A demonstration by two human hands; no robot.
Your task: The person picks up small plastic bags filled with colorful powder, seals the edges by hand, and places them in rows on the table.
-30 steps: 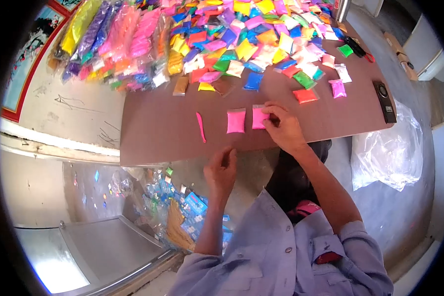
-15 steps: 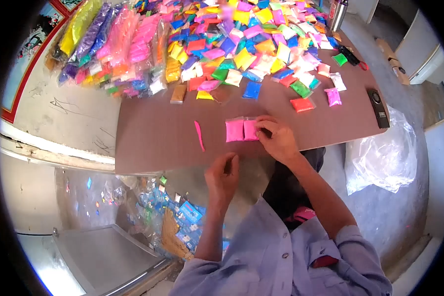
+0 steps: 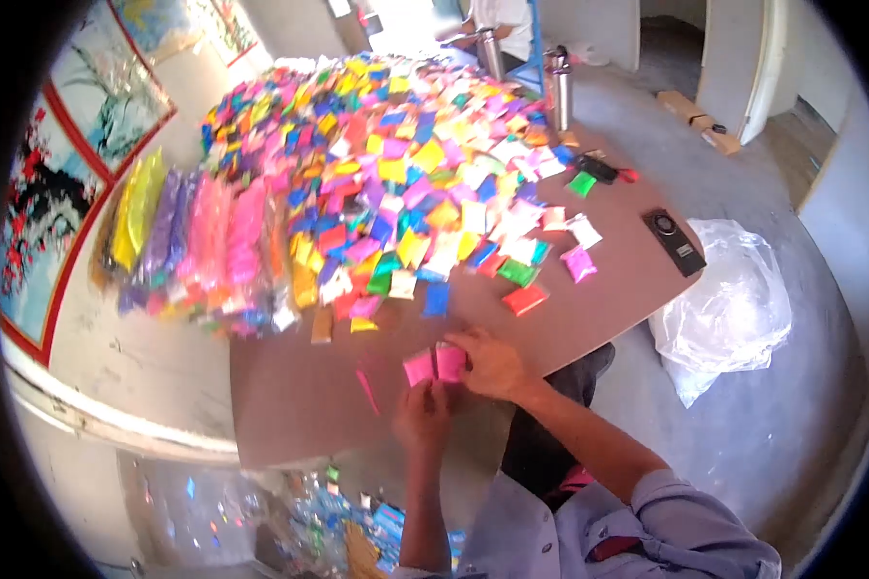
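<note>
Two pink packets lie side by side near the table's front edge, a left one (image 3: 419, 368) and a right one (image 3: 450, 362), with a narrow dark gap between them. My right hand (image 3: 490, 365) has its fingers on the right packet's outer edge, closed on it. At the lower edge of the packets is my left hand (image 3: 423, 415), its fingertips together between the two; blur hides what they pinch, if anything. A thin pink stick (image 3: 368, 391) rests on the table to the left of the packets.
A large heap of coloured packets (image 3: 396, 174) covers the back of the brown table (image 3: 290, 405). Long filled bags (image 3: 203, 236) lie at the left. At the right are a black device (image 3: 674, 241), metal flasks (image 3: 561, 92) and a plastic bag (image 3: 724, 299) on the floor. Someone in white (image 3: 502, 24) is behind.
The view has tilted up, showing more of the heap. The right packet was slid leftward beside the other one. My left hand has come up from below the table edge to the packets.
</note>
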